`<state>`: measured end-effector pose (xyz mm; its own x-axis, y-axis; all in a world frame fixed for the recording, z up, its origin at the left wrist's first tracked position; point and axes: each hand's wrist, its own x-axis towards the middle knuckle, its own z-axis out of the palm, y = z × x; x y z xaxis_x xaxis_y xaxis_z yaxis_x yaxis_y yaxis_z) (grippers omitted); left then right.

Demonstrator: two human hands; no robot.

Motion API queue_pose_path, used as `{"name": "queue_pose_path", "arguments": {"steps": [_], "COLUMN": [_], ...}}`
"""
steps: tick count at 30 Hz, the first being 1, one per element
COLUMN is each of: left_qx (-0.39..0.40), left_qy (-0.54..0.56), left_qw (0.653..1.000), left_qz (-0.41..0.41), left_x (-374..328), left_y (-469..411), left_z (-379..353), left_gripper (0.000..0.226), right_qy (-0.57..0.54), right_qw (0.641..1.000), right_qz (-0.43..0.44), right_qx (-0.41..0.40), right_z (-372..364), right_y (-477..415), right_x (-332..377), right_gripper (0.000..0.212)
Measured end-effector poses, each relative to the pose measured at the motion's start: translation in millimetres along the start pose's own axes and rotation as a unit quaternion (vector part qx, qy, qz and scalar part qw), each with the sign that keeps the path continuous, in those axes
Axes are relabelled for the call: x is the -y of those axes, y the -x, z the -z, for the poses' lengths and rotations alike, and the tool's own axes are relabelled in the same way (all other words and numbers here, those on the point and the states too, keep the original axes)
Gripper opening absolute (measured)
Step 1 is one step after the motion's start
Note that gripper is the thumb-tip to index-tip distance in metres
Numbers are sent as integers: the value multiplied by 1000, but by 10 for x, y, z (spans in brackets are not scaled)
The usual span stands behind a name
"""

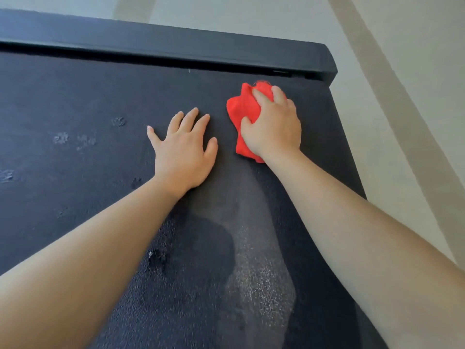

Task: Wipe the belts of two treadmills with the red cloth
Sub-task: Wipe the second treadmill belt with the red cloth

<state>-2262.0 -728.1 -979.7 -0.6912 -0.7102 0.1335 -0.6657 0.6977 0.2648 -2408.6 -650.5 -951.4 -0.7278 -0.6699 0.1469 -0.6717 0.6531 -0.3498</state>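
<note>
Right hand (273,127) gripped the bunched red cloth (242,114), pressed on the belt (88,102) near its far right corner, just short of the black end rail (176,44). Left hand (185,152) lay flat beside it, fingers spread, holding nothing.

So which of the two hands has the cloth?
The right hand: its fingers curl round the bunched red cloth on the belt. The left hand lies flat beside it, fingers spread on bare belt, holding nothing.
</note>
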Motion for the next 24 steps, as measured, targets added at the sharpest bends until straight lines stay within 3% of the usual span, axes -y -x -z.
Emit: {"name": "queue_pose_path", "arguments": {"steps": [11,20,24], "left_qx": [15,34,92], "left_qy": [15,51,62], "left_qw": [1000,998,987], "left_qz": [19,3,-115], "left_x": [-33,34,331], "left_y": [-31,-66,118], "left_z": [38,61,239], "left_gripper": [49,50,52], "right_qy": [1,15,36], "right_qw": [999,999,999], "right_qz": [12,23,4], "right_qx": [36,22,18], "right_z": [-22,83,119], "right_y": [-625,507,1159], "right_x": [12,105,332], "right_gripper": [60,60,60]}}
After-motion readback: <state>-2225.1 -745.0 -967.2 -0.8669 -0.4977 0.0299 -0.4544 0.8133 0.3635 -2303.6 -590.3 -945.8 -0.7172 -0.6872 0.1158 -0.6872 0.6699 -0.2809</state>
